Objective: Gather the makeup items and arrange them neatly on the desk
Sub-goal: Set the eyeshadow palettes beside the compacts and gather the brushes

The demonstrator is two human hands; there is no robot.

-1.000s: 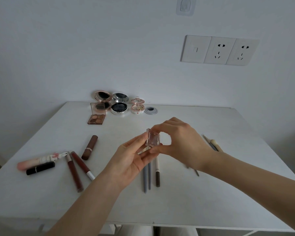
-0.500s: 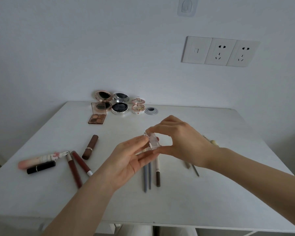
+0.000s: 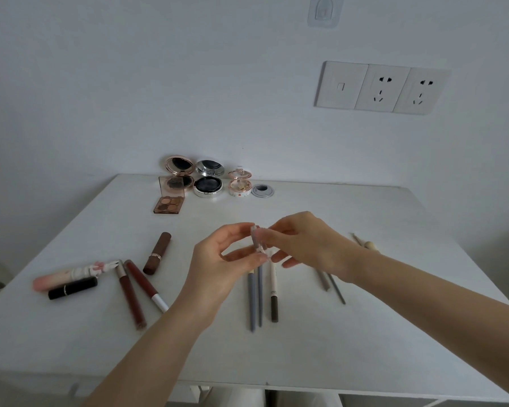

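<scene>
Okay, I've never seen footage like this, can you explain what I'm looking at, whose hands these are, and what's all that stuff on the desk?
This is one camera worn on a person's head, looking down at their own bare hands; there is no robot. The left hand and right hand together hold a small clear makeup case above a white desk. Open compacts and an eyeshadow palette sit at the back, lipsticks and lip glosses lie at the left, and makeup pencils lie below the hands.
</scene>
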